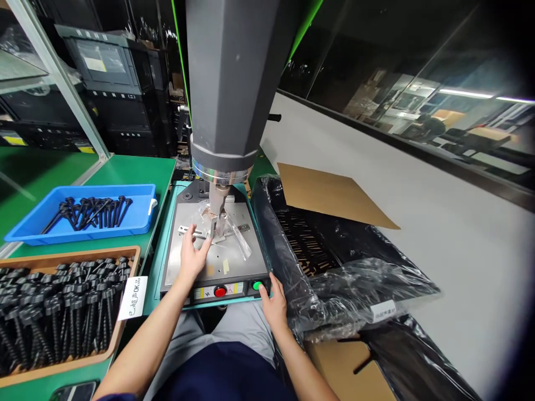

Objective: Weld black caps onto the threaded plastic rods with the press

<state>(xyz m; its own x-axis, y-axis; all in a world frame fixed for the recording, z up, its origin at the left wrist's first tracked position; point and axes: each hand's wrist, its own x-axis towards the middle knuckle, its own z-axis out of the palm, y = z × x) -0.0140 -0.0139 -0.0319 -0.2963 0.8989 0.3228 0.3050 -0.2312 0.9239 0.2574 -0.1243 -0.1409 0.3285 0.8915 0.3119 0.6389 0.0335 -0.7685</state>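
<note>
My left hand [194, 255] reaches over the metal plate [184, 217] of a press-like machine. Its thumb and fingers are apart, and the thumb tip is close to a small metal fixture [213, 227] under the machine's tapered tool tip [218, 199]. I cannot make out any part between the fingers. Clear plastic film [240, 242] lies around the fixture. At the front right corner of the base, my right hand [275, 305] rests its thumb on a green button [257, 285], with the other fingers stretched along the side. A red button [220, 291] sits left of it.
On the left, a blue tray [42, 236] holds black long-stemmed parts, and a brown tray [136, 259] holds many more, with a white handwritten label [132, 298]. To the right stands a plastic-lined box [288, 267] of dark parts under a cardboard sheet [334, 195]. The machine head [232, 83] towers overhead.
</note>
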